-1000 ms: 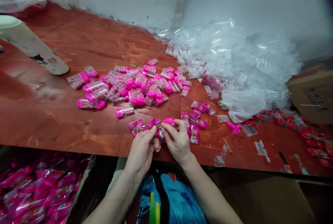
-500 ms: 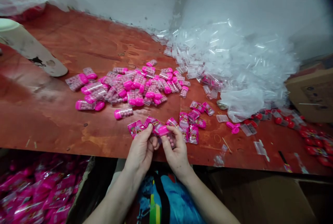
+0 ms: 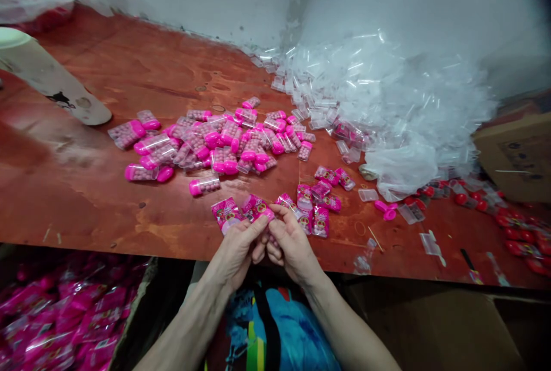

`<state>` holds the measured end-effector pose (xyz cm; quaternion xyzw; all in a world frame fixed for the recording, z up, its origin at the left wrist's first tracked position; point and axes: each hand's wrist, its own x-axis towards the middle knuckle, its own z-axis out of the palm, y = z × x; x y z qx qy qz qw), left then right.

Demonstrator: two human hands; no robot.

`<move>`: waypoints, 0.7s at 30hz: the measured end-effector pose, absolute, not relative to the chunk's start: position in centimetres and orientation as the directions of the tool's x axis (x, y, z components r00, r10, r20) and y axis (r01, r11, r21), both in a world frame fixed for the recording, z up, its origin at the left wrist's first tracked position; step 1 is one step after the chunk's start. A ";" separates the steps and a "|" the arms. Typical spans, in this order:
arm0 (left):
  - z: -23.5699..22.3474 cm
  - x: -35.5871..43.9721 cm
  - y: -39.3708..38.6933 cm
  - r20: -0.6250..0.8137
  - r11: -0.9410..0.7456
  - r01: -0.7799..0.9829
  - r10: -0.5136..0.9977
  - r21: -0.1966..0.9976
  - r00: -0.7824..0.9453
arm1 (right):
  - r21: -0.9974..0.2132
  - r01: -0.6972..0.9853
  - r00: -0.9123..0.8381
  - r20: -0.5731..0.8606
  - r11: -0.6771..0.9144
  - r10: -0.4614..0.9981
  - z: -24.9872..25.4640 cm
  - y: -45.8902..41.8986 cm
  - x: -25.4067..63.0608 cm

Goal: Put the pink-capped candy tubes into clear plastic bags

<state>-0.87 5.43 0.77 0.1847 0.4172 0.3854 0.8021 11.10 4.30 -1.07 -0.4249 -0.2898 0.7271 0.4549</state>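
Observation:
At the table's front edge my left hand point(image 3: 237, 249) and my right hand point(image 3: 298, 249) meet around a small candy bottle point(image 3: 269, 214). Its pink cap shows between the thumbs; my fingers cover most of its body. My left thumb presses by the cap, and the right thumb and forefinger pinch it from the other side. Just beyond my hands lie printed pink packets point(image 3: 226, 213), with more packets point(image 3: 321, 221) to the right. A pile of clear candy bottles point(image 3: 224, 144) with pink caps and pink balls lies farther back, one bottle point(image 3: 204, 186) apart in front.
Clear empty containers and plastic bags point(image 3: 379, 101) heap against the wall at right. A cardboard box point(image 3: 514, 158) and red-capped containers point(image 3: 523, 236) stand at far right. A tall pale cup point(image 3: 77, 87) is at left. Below the edge, a box holds pink packets point(image 3: 64, 313).
My left thumb has moved right onto the bottle's cap, and the hands have drawn closer together. More of the bottle is now covered. The things on the table stay put.

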 end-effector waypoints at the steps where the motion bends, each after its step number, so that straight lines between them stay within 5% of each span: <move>1: 0.8 -1.0 5.5 -0.525 0.628 -0.461 0.778 0.627 0.346 | -0.834 -0.380 -0.210 -0.344 -0.400 0.915 -1.1 4.2 11.4; 6: 0.4 -1.0 5.6 -0.525 0.584 -0.484 0.808 0.652 0.268 | -0.951 -0.196 -0.172 -0.206 -0.238 0.963 -1.4 3.4 12.1; 13: 0.4 -0.2 5.1 -0.482 0.611 -0.471 0.791 0.636 0.376 | -0.852 -0.383 -0.236 -0.283 -0.356 0.930 -1.5 4.6 12.0; 21: -0.2 -0.3 5.5 -0.557 0.595 -0.518 0.793 0.615 0.248 | -0.881 -0.340 -0.206 -0.272 -0.330 0.940 -2.4 4.2 12.2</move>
